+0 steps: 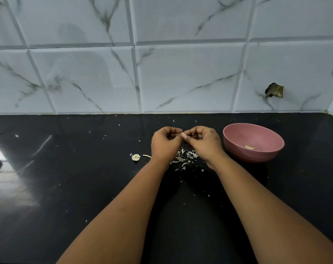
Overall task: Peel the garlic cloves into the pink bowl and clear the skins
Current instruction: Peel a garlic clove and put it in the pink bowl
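Note:
My left hand (165, 143) and my right hand (203, 141) meet above the black counter, fingers curled, both pinching one small pale garlic clove (182, 134) between their fingertips. Under the hands lies a scatter of white garlic skins (186, 156). To the right stands the pink bowl (236, 143) with one peeled clove (249, 147) inside. A garlic root stub (135, 157) and a thin stem piece (146, 155) lie left of my left wrist.
The black counter (85, 178) carries small skin flecks around the hands and toward the marble-tiled wall (162, 63) behind. A dark chipped hole (274, 90) marks the wall at right. Bright glare lies on the counter at far left.

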A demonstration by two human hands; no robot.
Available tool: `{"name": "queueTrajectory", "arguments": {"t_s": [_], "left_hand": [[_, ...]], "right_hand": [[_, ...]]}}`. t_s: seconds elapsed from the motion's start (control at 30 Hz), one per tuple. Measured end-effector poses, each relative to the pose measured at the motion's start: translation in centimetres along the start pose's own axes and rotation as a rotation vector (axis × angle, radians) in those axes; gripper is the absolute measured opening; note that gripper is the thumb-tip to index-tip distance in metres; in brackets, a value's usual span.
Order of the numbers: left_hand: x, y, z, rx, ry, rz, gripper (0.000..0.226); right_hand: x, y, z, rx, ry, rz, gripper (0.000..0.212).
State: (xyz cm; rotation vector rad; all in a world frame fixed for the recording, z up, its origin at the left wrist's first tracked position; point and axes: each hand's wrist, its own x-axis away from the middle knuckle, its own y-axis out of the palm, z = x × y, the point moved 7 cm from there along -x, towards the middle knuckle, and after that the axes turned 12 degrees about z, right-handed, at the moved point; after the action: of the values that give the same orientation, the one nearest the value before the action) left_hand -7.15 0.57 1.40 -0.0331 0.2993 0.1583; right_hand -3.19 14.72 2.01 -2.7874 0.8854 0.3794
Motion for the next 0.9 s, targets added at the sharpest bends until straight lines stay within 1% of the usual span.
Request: {"name": "queueTrajectory", "arguments": {"t_s": [0.07, 0.17, 0.3, 0.43, 0.6, 0.7, 0.8, 0.83, 0.9], "left_hand": [[0.0, 0.1, 0.0, 0.032, -0.024, -0.012, 0.014], [0.1, 0.2, 0.0, 0.097, -0.083, -0.028, 0.008], [0.2, 0.4, -0.1, 0.082, -0.114, -0.041, 0.009], [0.2, 0.6, -0.6, -0.018, -0.116, -0.045, 0.018], [-0.1, 0.4, -0.7, -0.213, -0.009, -0.048, 0.013], [-0.2, 0.5, -0.4, -0.359, 0.088, -0.089, 0.013], [-0.1, 0.9, -0.6, -0.485, 0.159, -0.189, 0.025], [-0.1, 0.8, -0.7, -0.499, 0.17, -0.199, 0.027], [-0.2, 0.4, -0.5, -0.493, 0.188, -0.161, 0.028]], "right_hand": [[0.1, 0.3, 0.2, -0.119, 0.072, -0.042, 0.012], [0.2, 0.6, 0.2, -0.276, 0.148, -0.132, 0.022], [0.2, 0.9, 0.5, -0.385, 0.213, -0.2, 0.022], [0.0, 0.8, 0.4, -0.453, 0.254, -0.194, 0.021], [-0.1, 0.6, 0.5, -0.508, 0.291, -0.151, 0.016], [-0.2, 0.4, 0.5, -0.466, 0.26, -0.131, 0.011], [-0.4, -0.2, 0.3, -0.337, 0.158, -0.091, 0.011], [-0.5, -0.4, 0.1, -0.305, 0.12, -0.068, 0.011], [-0.7, -0.8, -0.1, -0.234, 0.04, -0.026, 0.012]]}}
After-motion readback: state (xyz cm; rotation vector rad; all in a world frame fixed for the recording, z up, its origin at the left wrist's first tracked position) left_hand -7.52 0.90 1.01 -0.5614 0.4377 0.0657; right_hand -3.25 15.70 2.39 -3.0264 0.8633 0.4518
